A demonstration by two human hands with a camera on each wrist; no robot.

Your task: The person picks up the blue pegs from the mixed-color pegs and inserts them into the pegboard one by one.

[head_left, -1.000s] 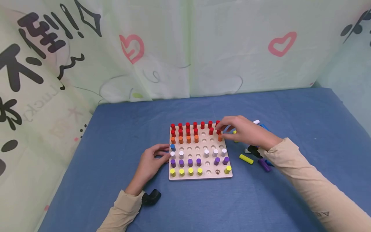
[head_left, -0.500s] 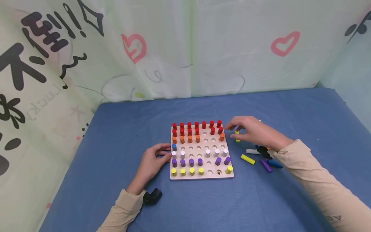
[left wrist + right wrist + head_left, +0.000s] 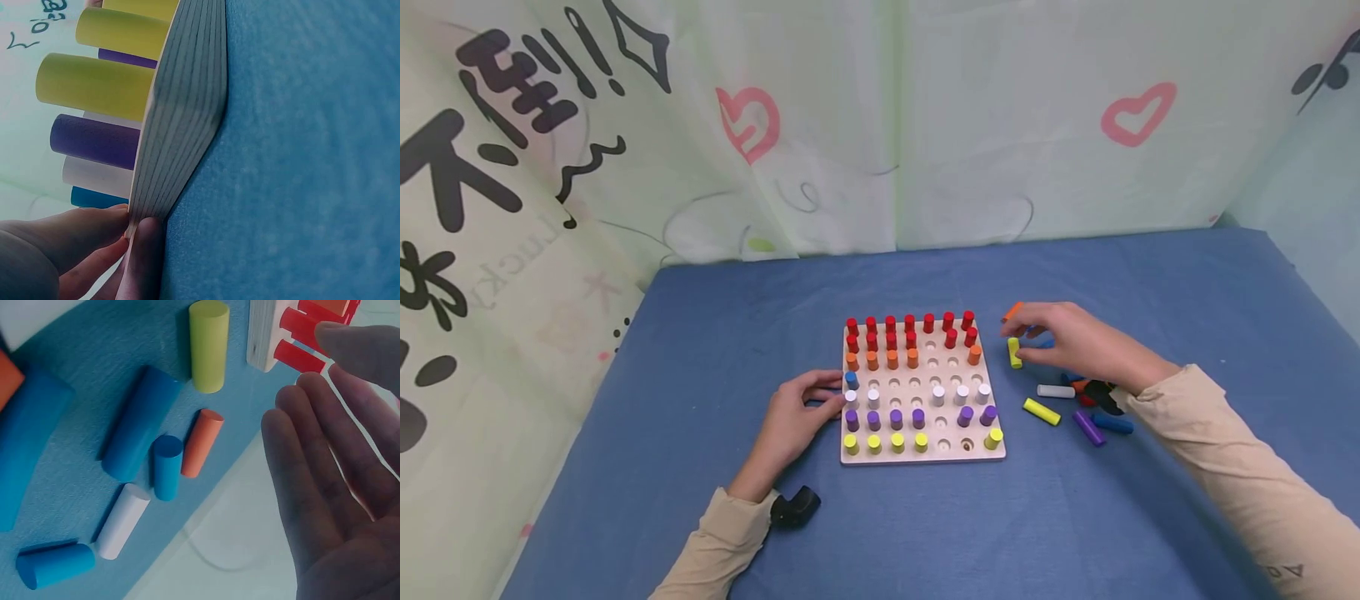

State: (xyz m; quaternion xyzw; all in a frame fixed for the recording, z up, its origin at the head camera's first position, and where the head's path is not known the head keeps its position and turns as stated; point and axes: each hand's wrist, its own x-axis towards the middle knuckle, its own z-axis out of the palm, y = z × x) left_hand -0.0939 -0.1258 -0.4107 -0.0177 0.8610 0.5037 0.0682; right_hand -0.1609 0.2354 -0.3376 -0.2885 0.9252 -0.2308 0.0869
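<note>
A square wooden pegboard (image 3: 922,458) bears upright pegs in rows of red, orange, white, purple and yellow, plus one blue peg (image 3: 852,381) at the left edge. My left hand (image 3: 793,417) holds the board's left edge; in the left wrist view its thumb and a fingertip meet at the side near the corner. Right of the board my right hand (image 3: 1071,340) hovers with fingers gently bent and thumb apart, nothing between them. Close by its thumb is a loose yellow peg (image 3: 1015,353), which the right wrist view shows apart from the fingers (image 3: 306,475).
More loose pegs lie right of the board: a yellow peg (image 3: 1041,412), a white peg (image 3: 1056,391), a purple peg (image 3: 1088,428), a blue peg (image 3: 1112,423) and an orange peg (image 3: 1013,312). A printed curtain (image 3: 955,167) hangs behind the blue-covered table (image 3: 760,317).
My right hand has left the orange peg at the board's right edge, which stands in its hole, and moved right to the loose pegs. The left hand stays at the board.
</note>
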